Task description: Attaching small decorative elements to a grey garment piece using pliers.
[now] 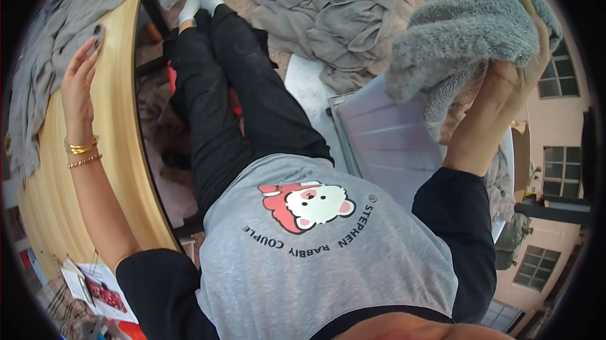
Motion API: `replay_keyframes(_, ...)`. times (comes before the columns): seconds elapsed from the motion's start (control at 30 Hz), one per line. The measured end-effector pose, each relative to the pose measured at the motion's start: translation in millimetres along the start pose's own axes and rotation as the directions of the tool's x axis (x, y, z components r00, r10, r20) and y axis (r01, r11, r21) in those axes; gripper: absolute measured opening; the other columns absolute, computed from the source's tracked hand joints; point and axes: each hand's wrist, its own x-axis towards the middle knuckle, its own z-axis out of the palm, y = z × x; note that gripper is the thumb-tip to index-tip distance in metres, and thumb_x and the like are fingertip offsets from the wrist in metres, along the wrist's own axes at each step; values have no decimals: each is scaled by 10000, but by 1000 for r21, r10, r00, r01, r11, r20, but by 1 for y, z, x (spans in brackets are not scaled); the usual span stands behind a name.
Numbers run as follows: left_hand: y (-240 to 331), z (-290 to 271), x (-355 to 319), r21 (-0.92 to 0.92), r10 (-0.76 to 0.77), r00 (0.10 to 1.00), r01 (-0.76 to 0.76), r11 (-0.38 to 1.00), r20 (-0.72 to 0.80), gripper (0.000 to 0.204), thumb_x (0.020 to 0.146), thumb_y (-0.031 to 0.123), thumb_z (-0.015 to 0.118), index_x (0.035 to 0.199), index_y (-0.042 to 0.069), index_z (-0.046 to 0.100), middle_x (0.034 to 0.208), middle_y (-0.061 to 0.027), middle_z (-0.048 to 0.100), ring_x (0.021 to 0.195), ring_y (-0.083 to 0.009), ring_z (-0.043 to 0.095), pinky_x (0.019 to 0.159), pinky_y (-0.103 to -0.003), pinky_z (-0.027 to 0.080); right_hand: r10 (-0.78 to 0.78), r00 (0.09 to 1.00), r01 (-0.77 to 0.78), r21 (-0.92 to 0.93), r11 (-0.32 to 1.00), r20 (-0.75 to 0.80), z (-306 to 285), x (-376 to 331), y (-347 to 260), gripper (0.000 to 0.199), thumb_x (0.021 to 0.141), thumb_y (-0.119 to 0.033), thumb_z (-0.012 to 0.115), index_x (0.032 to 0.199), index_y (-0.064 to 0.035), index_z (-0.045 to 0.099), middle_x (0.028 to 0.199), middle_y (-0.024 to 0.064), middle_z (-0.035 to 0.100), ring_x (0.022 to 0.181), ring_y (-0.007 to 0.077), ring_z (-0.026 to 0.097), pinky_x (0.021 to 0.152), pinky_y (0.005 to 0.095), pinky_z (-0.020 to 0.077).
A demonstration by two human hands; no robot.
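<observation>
Raised at the right, my right hand (521, 71) is closed on a fuzzy grey cloth (473, 15), whose folds hang down over the fingers and hide part of the grip. The cloth is above a translucent plastic bin (391, 135), with more grey fabric (500, 179) showing at the bin's right side. On the left, my left hand (81, 81) is over the wooden table (113, 144), fingers stretched out and holding nothing. Beside its fingertips lies a long grey cloth (50, 56), spread along the table's far left side.
A large heap of crumpled grey cloth (334, 15) lies on the floor ahead. My outstretched legs (233, 75) are between the table and the bin. Papers and a red patterned item (106, 294) rest near the table's lower left end. Buildings with windows (541, 264) stand at far right.
</observation>
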Motion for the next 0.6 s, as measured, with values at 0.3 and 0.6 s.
replay_keyframes(0.3,12,10,-13,-87,25,999,-21,996,45,339,927,141,619,1260,76,631,1319,-57,580,1266,-165,489,1105,-356,335,276,862,-307,5,952,424,86,-45,56,386,845,-82,625,1208,46,602,943,144,634,830,228,604,753,350,502)
replay_keyframes(0.6,11,11,-14,-175,5,1000,-7,985,-14,362,931,142,616,1280,46,606,1354,-66,564,1306,-180,456,1101,-365,349,372,547,-508,-56,860,749,193,-13,143,384,849,-68,675,1224,-1,619,794,69,632,677,141,571,631,268,462)
